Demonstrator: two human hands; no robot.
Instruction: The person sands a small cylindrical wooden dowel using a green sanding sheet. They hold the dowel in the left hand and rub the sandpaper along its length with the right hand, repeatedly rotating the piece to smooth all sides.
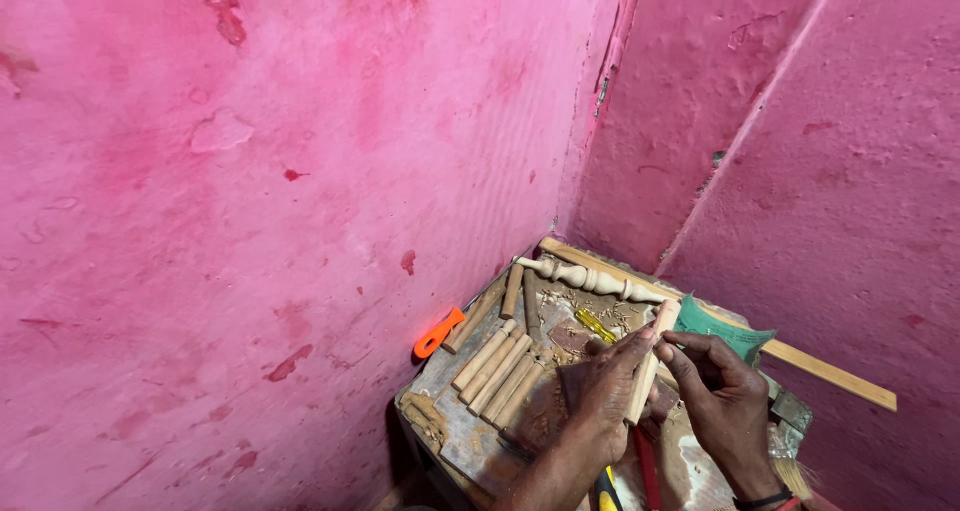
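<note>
My left hand (606,389) grips a short round wooden dowel (662,323), holding it upright and a little tilted over a small worn work table (470,441). My right hand (718,391) is closed against the same dowel from the right; whether it also pinches a small tool or paper I cannot tell. A row of several similar plain dowels (497,369) lies on the table just left of my left hand. A turned, beaded wooden spindle (590,277) lies across the far side of the table.
Pink plaster walls close in on the left, back and right. An orange-handled tool (438,333) sticks off the table's left edge. A long wooden strip (828,373) runs along the right wall, with green sandpaper (728,329) beside it. Wood shavings and a yellow tool (594,324) litter the table.
</note>
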